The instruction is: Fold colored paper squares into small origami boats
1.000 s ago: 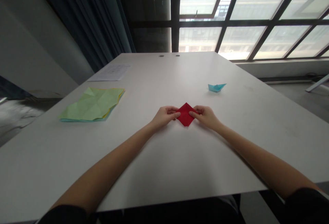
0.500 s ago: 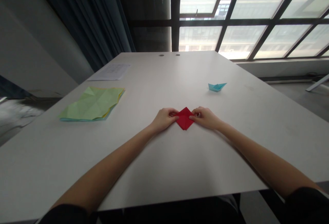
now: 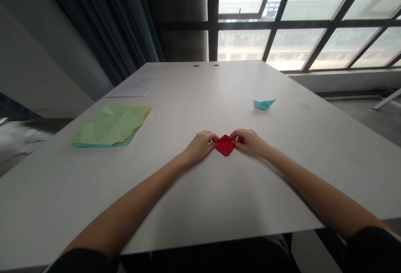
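A folded red origami paper (image 3: 225,146), diamond-shaped with a crease across its upper part, is held between my two hands just above or on the white table. My left hand (image 3: 202,145) pinches its left corner between thumb and fingers. At the opposite corner, my right hand (image 3: 249,141) grips the paper the same way. The paper's far tip points toward the window and its near tip toward me. Whether its underside touches the table I cannot tell.
A small blue paper boat (image 3: 264,104) stands beyond my right hand. To the left lies a stack of creased green, yellow and blue paper sheets (image 3: 112,126), with a printed white sheet (image 3: 134,86) behind it. The white table (image 3: 200,206) ends close to my body.
The upper part of the red paper has tilted, so the diamond looks shorter and a horizontal fold line shows. My right fingers have shifted slightly up along its edge.
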The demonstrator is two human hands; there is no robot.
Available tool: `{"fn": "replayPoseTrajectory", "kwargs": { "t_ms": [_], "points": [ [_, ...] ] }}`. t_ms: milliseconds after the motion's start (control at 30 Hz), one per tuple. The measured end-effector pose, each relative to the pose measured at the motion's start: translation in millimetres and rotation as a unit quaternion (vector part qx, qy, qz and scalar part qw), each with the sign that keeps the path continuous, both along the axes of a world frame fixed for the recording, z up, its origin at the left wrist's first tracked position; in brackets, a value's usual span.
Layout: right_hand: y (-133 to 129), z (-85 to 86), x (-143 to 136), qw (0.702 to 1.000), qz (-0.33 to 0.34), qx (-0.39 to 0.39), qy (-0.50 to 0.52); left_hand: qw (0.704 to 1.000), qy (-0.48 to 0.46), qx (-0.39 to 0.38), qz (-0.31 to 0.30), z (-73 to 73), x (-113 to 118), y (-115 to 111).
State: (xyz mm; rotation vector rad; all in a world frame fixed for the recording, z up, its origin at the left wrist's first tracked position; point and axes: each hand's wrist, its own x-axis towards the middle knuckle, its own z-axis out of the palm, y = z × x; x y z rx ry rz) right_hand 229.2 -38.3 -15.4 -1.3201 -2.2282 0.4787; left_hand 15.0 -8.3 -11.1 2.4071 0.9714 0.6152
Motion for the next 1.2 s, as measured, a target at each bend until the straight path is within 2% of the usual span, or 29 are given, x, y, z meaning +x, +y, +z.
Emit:
{"fn": "replayPoseTrajectory", "kwargs": {
  "t_ms": [267, 467, 600, 733, 833, 933, 1033, 1200],
  "points": [
    [2, -0.8, 4, 1.0, 0.023, 0.013, -0.009, 0.999, -0.01, 0.018, -0.028, -3.2, -2, 1],
    [-1, 4.1, 3, 0.999, 0.029, 0.021, -0.011, 0.988, 0.034, 0.116, -0.093, -2.5, -4, 1],
    [-1, 11.1, 7, 0.997, 0.07, -0.014, -0.017, 0.968, 0.081, 0.192, -0.143, -4.2, -7, 3],
    [0, 15.3, 12, 0.992, 0.107, -0.003, -0.073, 0.933, 0.136, 0.269, -0.195, -4.4, -7, 3],
    [-1, 17.8, 13, 0.985, 0.124, 0.008, -0.119, 0.913, 0.175, 0.298, -0.217, -1.3, -6, 1],
    [-3, 19.7, 9, 0.981, 0.116, 0.026, -0.155, 0.907, 0.213, 0.3, -0.204, 3.6, -3, -4],
    [-5, 18.7, 4, 0.983, 0.083, 0.039, -0.16, 0.922, 0.228, 0.272, -0.158, 7.0, 4, -14],
    [-5, 12.1, -2, 0.989, 0.043, 0.044, -0.136, 0.963, 0.183, 0.196, 0.006, 4.8, 19, -34]
  ]
}}
